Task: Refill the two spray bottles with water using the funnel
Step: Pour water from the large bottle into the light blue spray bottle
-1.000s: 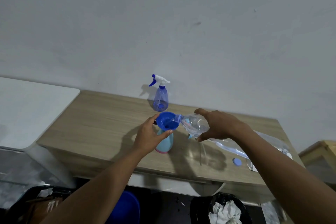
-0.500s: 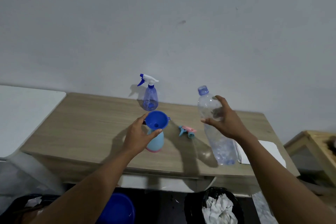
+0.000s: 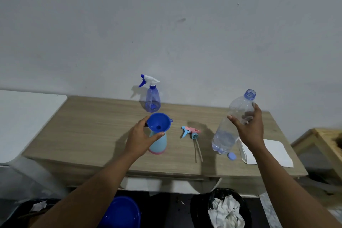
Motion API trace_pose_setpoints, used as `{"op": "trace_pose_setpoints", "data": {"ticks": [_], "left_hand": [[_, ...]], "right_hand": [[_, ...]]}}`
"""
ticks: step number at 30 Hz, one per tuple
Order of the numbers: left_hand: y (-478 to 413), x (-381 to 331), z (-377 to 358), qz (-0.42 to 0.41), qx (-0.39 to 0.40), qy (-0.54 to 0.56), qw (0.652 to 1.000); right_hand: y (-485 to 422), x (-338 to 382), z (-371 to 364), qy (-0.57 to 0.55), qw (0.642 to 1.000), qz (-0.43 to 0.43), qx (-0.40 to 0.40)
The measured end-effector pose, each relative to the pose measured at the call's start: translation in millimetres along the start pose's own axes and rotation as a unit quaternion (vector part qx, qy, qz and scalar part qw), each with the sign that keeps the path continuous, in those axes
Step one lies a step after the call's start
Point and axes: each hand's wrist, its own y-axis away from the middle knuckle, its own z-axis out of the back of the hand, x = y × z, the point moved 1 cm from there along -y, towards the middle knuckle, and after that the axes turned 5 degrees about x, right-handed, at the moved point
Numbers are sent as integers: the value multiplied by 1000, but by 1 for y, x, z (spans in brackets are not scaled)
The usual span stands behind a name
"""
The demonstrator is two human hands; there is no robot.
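Your left hand (image 3: 139, 135) curls its fingers round the funnel (image 3: 158, 122) seated in the pale blue spray bottle (image 3: 158, 144), mid tabletop (image 3: 92, 126). Your right hand (image 3: 249, 129) grips the uncapped water bottle (image 3: 224, 135) at its shoulder, at right. Thin-walled and nearly empty, it probably crushes easily: squeeze gently.

Plain home room, wooden table (image 3: 92, 126), bare wall (image 3: 166, 24) (scuffed), waste bin (image 3: 199, 209)

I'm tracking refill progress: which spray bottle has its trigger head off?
The light blue bottle with the pink base, held by the left hand: the funnel sits in its open neck. The dark blue bottle by the wall wears its trigger head.
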Motion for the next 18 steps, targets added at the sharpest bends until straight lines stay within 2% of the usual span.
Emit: {"op": "trace_pose_setpoints", "data": {"ticks": [7, 9, 11, 13, 15, 18], "left_hand": [[1, -1, -1, -5, -2, 10, 1000], [2, 2, -1, -4, -3, 14, 1000], [3, 4, -1, -5, -2, 22, 1000], [4, 4, 0, -6, 2, 25, 1000], [6, 5, 1, -4, -1, 25, 1000], [12, 17, -2, 19, -10, 36, 999]], "right_hand": [[16, 0, 0, -34, 999, -12, -24], [24, 6, -1, -39, 997, -2, -67], [35, 14, -5, -30, 989, 23, -144], [45, 24, -14, -10, 975, 93, -201], [51, 33, -29, 5, 969, 165, -186], [51, 48, -57, 11, 976, 201, -87]]}}
